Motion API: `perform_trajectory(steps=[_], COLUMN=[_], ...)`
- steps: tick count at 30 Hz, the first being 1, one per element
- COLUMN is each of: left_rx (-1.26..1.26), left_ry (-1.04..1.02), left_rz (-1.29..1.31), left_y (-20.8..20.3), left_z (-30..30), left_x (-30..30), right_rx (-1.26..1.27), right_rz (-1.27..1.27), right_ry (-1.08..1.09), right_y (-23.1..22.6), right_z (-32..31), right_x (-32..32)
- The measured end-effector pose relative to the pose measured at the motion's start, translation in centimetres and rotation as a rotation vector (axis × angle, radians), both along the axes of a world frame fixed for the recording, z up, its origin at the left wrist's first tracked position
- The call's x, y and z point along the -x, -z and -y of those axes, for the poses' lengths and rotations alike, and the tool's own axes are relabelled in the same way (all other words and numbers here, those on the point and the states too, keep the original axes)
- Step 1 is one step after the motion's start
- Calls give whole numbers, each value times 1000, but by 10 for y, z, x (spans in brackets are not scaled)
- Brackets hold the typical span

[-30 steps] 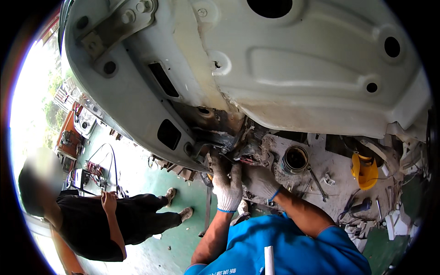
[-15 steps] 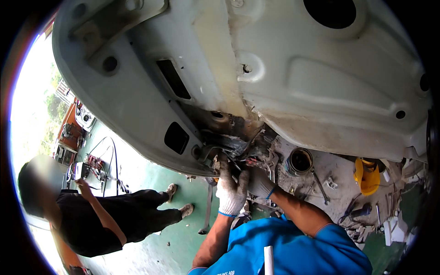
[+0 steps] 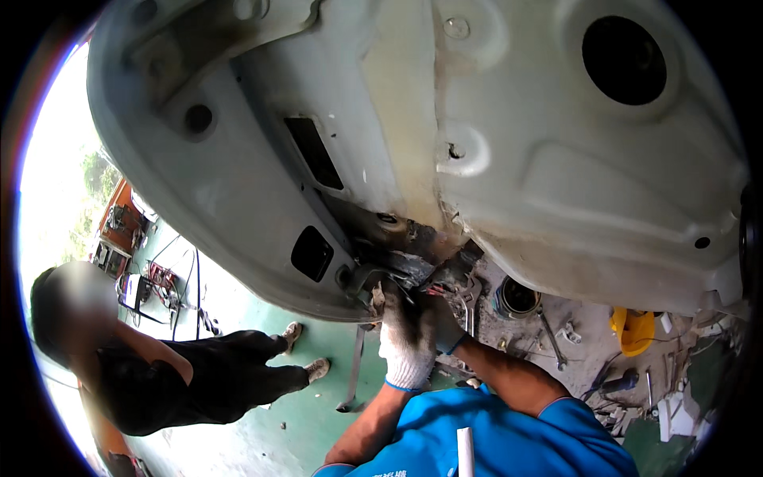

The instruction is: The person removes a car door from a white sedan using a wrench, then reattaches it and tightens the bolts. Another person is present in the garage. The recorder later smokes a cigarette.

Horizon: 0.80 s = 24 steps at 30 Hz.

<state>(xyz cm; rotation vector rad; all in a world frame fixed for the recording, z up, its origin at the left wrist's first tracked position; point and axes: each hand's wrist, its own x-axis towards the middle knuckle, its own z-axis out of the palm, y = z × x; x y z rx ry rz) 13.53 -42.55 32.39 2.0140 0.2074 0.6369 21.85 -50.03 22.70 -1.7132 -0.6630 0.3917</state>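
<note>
A large grey metal vehicle body panel (image 3: 214, 183) stands over the work area, with rectangular cutouts and a scorched, torn lower corner (image 3: 405, 254). At this corner my left hand (image 3: 408, 338), in a whitish knit glove with dirty fingers, is closed against the bent metal edge. A ragged brownish scrap (image 3: 377, 299) shows beside its fingertips. Close against it on the right is my right hand (image 3: 449, 330), in a greyer glove, its fingers mostly hidden behind the left. What lies between the hands cannot be made out.
Right of my hands are a wrench (image 3: 474, 300), an open can (image 3: 518, 297), a long-handled tool (image 3: 551, 340) and a yellow hard hat (image 3: 633, 331). Scraps litter that side. At left, a person in black (image 3: 199, 381) stands near cables and equipment (image 3: 151, 286).
The panel and my hands sit slightly lower and further right in view. My left thumb and fingers have drawn together. The person at left has shifted an arm.
</note>
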Motion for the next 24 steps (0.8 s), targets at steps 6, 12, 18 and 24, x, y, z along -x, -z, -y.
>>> perform_trajectory(steps=[6,12,18,24], left_rx=[52,-44,-51,13], left_ry=[-26,-54,-40,-55], left_rz=[-31,39,5,142], left_y=[7,21,17,22], left_z=[8,-2,5,6], left_x=[-11,-2,-10,0], right_rx=[-423,-26,-159,240], right_rz=[89,237,368,460], right_ry=[139,66,229,130], right_y=[108,12,30,-7], right_z=[-49,-28,-46,-11], right_x=[-4,1,0,-1])
